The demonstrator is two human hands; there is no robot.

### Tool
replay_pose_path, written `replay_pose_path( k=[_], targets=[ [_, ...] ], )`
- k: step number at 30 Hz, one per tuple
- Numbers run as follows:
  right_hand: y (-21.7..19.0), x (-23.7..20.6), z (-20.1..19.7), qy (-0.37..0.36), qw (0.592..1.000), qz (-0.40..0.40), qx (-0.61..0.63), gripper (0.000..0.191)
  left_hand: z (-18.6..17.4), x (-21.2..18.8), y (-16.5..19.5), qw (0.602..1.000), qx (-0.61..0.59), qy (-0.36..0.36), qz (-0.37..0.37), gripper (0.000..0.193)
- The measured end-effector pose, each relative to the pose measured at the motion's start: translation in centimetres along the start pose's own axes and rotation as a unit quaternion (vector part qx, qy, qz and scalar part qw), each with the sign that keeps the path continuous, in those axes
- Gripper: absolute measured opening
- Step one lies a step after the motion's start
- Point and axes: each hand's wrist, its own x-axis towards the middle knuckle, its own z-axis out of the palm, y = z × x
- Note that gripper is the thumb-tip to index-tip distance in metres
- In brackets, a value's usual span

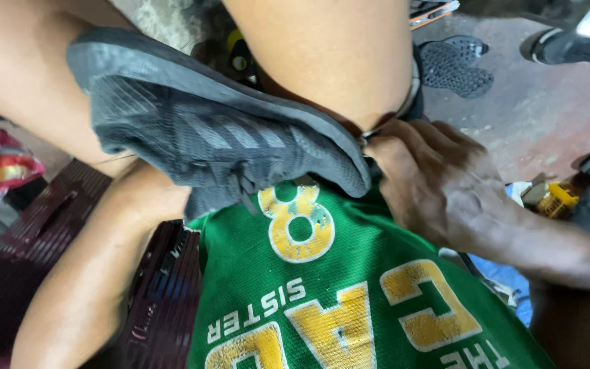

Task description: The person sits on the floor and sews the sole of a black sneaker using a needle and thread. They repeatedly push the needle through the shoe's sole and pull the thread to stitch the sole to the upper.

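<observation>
— From my end this reads as a small floor-level shoe repair spot.

— Why?

— I see a worn concrete floor (554, 102), a loose black shoe sole (455, 66) lying on it, and another shoe (568, 42) with clutter at the right edge.

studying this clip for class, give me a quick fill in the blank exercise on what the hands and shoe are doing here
1. The dark shoe rests with its sole turned ____.
2. The right hand grips the shoe at its ____ end.
3. The shirt under the shoe is ____ with yellow print.
4. The left hand is ____ behind the shoe.

Missing words: up; toe; green; hidden
</observation>
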Motion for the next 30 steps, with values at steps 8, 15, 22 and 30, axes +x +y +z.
replay_pose_path(
  k=[8, 15, 22, 30],
  targets=[
    [1.4, 2.4, -1.1, -0.031, 0.997, -0.041, 0.061, 0.012, -1.3, -0.4, -2.8, 1.0, 0.009, 0.026, -0.004, 0.046],
    [3.6, 0.9, -0.5, -0.031, 0.998, -0.049, -0.021, 0.021, -1.6, -0.5, -2.2, 0.998, 0.054, 0.008, -0.042, 0.049],
    [4.2, 0.8, -0.7, -0.006, 0.995, -0.032, -0.091, 0.05, -1.7, -1.1, -3.0, 0.996, 0.03, 0.013, -0.08, 0.046],
    [5.6, 0.3, 0.6, 0.003, 0.994, -0.013, -0.107, 0.067, -2.0, -2.3, -3.9, 0.994, 0.008, 0.017, -0.108, 0.05]
  ],
)
